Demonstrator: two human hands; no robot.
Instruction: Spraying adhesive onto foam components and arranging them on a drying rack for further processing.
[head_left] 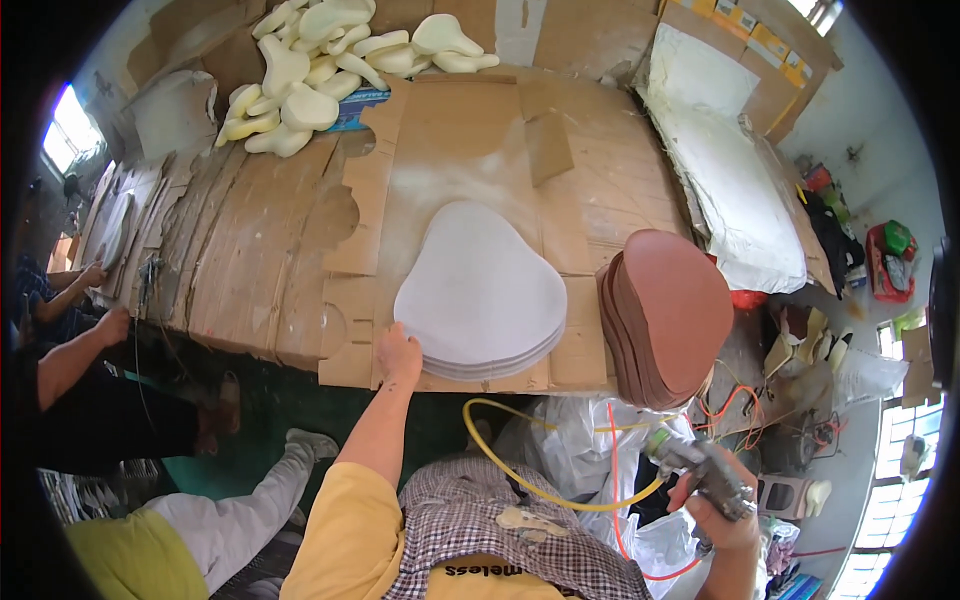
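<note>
At stack's [482,290] lower-left edge rests left hand [398,352]; right hand [722,510] grips spray gun [700,468].

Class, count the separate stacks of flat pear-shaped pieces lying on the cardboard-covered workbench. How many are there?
2: a pale grey stack of flat pear-shaped sheets at the left hand, and a reddish-brown stack of pear-shaped pieces to its right. Others may be hidden.

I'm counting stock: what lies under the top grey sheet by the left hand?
Under the top grey sheet, edges of more like-shaped sheets show, resting on cardboard. The left hand touches the stack; the lower sheets' faces are covered.
</note>
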